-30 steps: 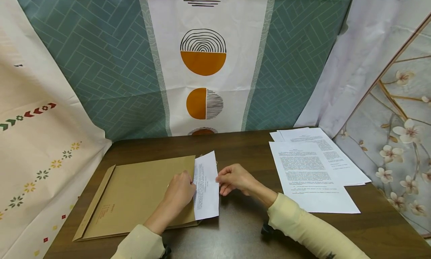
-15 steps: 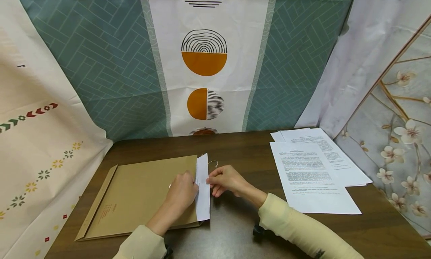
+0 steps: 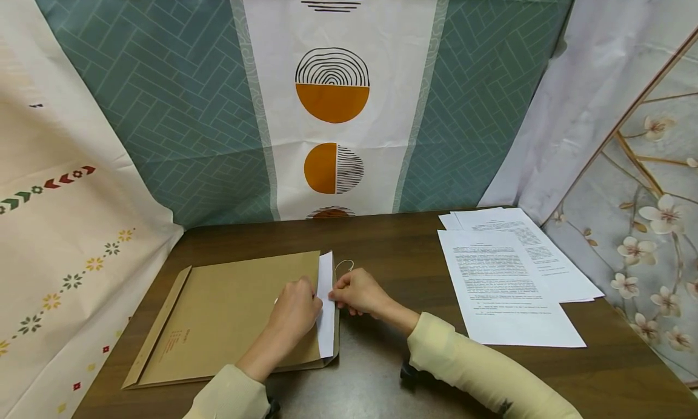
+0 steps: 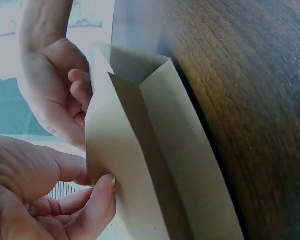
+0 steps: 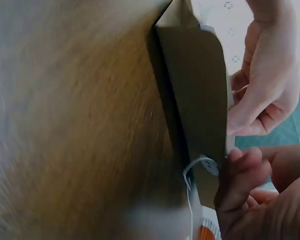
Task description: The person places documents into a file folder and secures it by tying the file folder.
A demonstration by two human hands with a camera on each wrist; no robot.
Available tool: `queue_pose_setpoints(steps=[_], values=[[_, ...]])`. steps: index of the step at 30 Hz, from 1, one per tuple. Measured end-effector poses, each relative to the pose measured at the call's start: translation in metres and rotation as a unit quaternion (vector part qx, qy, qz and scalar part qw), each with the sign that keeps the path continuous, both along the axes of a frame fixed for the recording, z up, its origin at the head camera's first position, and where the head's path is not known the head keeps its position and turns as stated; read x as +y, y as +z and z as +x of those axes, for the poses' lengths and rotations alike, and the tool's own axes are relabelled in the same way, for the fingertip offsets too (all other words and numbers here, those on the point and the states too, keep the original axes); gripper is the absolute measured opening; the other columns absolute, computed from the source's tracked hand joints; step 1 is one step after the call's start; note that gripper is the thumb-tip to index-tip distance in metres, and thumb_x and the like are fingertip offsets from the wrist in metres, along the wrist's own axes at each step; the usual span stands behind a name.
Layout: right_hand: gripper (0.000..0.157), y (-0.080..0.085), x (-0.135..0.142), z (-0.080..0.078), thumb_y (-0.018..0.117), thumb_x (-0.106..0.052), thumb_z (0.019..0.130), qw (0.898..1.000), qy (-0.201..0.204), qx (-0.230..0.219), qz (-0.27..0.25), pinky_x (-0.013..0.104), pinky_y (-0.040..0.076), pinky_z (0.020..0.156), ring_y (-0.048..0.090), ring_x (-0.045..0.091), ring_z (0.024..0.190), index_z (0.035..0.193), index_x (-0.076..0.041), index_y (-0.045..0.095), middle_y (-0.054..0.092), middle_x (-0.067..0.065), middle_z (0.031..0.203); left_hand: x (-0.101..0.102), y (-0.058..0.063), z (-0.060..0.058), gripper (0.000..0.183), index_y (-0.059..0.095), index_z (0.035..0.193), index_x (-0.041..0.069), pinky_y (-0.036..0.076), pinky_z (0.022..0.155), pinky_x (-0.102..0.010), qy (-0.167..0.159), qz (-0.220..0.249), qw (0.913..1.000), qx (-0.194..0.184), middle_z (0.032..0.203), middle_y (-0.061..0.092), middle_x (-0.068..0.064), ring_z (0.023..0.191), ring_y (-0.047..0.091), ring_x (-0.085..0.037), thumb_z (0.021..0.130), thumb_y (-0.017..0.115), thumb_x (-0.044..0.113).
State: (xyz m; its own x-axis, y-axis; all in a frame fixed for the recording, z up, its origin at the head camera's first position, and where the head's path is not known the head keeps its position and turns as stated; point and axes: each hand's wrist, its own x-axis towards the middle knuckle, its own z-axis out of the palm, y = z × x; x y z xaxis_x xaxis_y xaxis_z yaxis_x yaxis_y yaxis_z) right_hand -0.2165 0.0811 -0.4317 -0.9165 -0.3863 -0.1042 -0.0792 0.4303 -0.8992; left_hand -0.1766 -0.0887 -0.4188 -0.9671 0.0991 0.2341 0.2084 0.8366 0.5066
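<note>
A large brown paper envelope [image 3: 234, 316] lies flat at the left of the table, its mouth facing right. From that mouth a narrow strip of a white sheet of paper [image 3: 325, 331] sticks out; the rest is hidden inside. My left hand [image 3: 297, 304] pinches the envelope's upper layer at the mouth, thumb and fingers meeting on its edge in the left wrist view. At the outer edge of the sheet, my right hand [image 3: 360, 292] pinches the paper between thumb and fingers. Beneath it the envelope's flap [image 5: 195, 90] shows in the right wrist view, with a white string [image 5: 191, 200] attached.
Several printed sheets [image 3: 507, 286] lie overlapping at the right of the dark wooden table [image 3: 392, 237]. Patterned cloths [image 3: 207, 104] hang behind and on both sides of the table.
The white sheet has slid left into the envelope, from a wide printed part showing to a narrow strip. My right hand has moved left with it; the left hand keeps its grip on the envelope.
</note>
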Motion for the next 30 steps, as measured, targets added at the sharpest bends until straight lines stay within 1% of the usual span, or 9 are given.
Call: queue_pose_setpoints(steps=[2, 4, 9, 11, 16, 20, 23, 26, 30], values=[[0.027, 0.000, -0.001, -0.002, 0.071, -0.008, 0.093, 0.999, 0.004, 0.030, 0.043, 0.020, 0.030, 0.037, 0.041, 0.007, 0.036, 0.066, -0.004, 0.068, 0.063, 0.010, 0.057, 0.000, 0.000, 0.000, 0.023, 0.050, 0.066, 0.009, 0.036, 0.048, -0.033, -0.001, -0.002, 1.0000, 0.000, 0.061, 0.050, -0.004, 0.058, 0.045, -0.019, 0.077, 0.064, -0.005], [0.033, 0.000, -0.002, -0.004, 0.071, -0.009, 0.092, 0.995, 0.011, 0.049, 0.084, 0.020, 0.028, 0.036, 0.039, 0.006, 0.034, 0.060, -0.005, 0.066, 0.062, 0.009, 0.054, 0.000, 0.000, 0.000, 0.025, 0.048, 0.065, 0.010, 0.035, 0.048, -0.033, -0.003, -0.004, 1.0000, 0.000, 0.061, 0.049, -0.004, 0.058, 0.044, -0.019, 0.077, 0.064, -0.005], [0.038, 0.000, -0.009, -0.007, 0.071, -0.012, 0.093, 0.983, 0.031, 0.068, 0.170, 0.019, 0.031, 0.037, 0.041, 0.004, 0.032, 0.056, -0.009, 0.065, 0.060, -0.002, 0.047, 0.001, -0.001, 0.001, 0.028, 0.046, 0.063, 0.011, 0.036, 0.048, -0.033, -0.006, -0.006, 1.0000, 0.005, 0.060, 0.048, -0.003, 0.058, 0.044, -0.019, 0.077, 0.065, -0.005], [0.037, 0.000, -0.013, -0.008, 0.071, -0.012, 0.092, 0.979, 0.035, 0.069, 0.190, 0.019, 0.033, 0.038, 0.043, 0.005, 0.033, 0.056, -0.009, 0.065, 0.060, -0.003, 0.046, 0.001, -0.001, 0.001, 0.029, 0.046, 0.063, 0.012, 0.037, 0.049, -0.034, -0.006, -0.005, 0.9999, 0.007, 0.060, 0.047, -0.003, 0.058, 0.044, -0.020, 0.077, 0.066, -0.004], [0.036, 0.000, -0.022, -0.010, 0.072, -0.012, 0.092, 0.973, 0.040, 0.066, 0.217, 0.020, 0.035, 0.039, 0.046, 0.006, 0.033, 0.057, -0.006, 0.066, 0.061, -0.001, 0.048, 0.001, -0.001, 0.001, 0.029, 0.046, 0.063, 0.012, 0.037, 0.050, -0.035, -0.008, -0.005, 0.9998, 0.017, 0.060, 0.046, -0.002, 0.059, 0.044, -0.020, 0.076, 0.067, -0.004], [0.037, 0.001, -0.026, -0.013, 0.070, -0.013, 0.095, 0.971, 0.044, 0.056, 0.228, 0.021, 0.037, 0.041, 0.048, 0.007, 0.035, 0.059, -0.006, 0.066, 0.063, 0.000, 0.050, 0.001, -0.001, 0.000, 0.031, 0.044, 0.063, 0.012, 0.033, 0.048, -0.031, -0.012, 0.000, 0.9998, 0.014, 0.061, 0.041, 0.001, 0.057, 0.042, -0.018, 0.078, 0.066, -0.005], [0.036, 0.000, -0.029, -0.015, 0.069, -0.013, 0.097, 0.972, 0.045, 0.046, 0.227, 0.021, 0.037, 0.042, 0.048, 0.008, 0.037, 0.061, -0.006, 0.067, 0.063, 0.000, 0.051, 0.002, -0.001, 0.000, 0.032, 0.044, 0.063, 0.012, 0.031, 0.047, -0.029, -0.013, 0.002, 0.9999, 0.011, 0.061, 0.040, 0.001, 0.055, 0.041, -0.017, 0.078, 0.066, -0.006], [0.037, -0.001, -0.031, -0.016, 0.069, -0.013, 0.097, 0.973, 0.045, 0.042, 0.221, 0.021, 0.038, 0.042, 0.050, 0.008, 0.037, 0.062, -0.005, 0.068, 0.064, 0.001, 0.051, 0.001, -0.002, 0.001, 0.030, 0.046, 0.064, 0.011, 0.034, 0.047, -0.029, -0.014, 0.004, 0.9999, 0.007, 0.061, 0.043, 0.000, 0.055, 0.043, -0.017, 0.078, 0.067, -0.005], [0.035, -0.004, -0.033, -0.015, 0.068, -0.010, 0.096, 0.975, 0.043, 0.056, 0.209, 0.020, 0.039, 0.041, 0.051, 0.008, 0.037, 0.061, -0.005, 0.068, 0.063, 0.001, 0.051, 0.001, -0.001, 0.001, 0.026, 0.050, 0.066, 0.010, 0.037, 0.047, -0.031, -0.014, 0.010, 0.9999, 0.001, 0.062, 0.048, -0.002, 0.056, 0.046, -0.018, 0.079, 0.067, -0.005]])
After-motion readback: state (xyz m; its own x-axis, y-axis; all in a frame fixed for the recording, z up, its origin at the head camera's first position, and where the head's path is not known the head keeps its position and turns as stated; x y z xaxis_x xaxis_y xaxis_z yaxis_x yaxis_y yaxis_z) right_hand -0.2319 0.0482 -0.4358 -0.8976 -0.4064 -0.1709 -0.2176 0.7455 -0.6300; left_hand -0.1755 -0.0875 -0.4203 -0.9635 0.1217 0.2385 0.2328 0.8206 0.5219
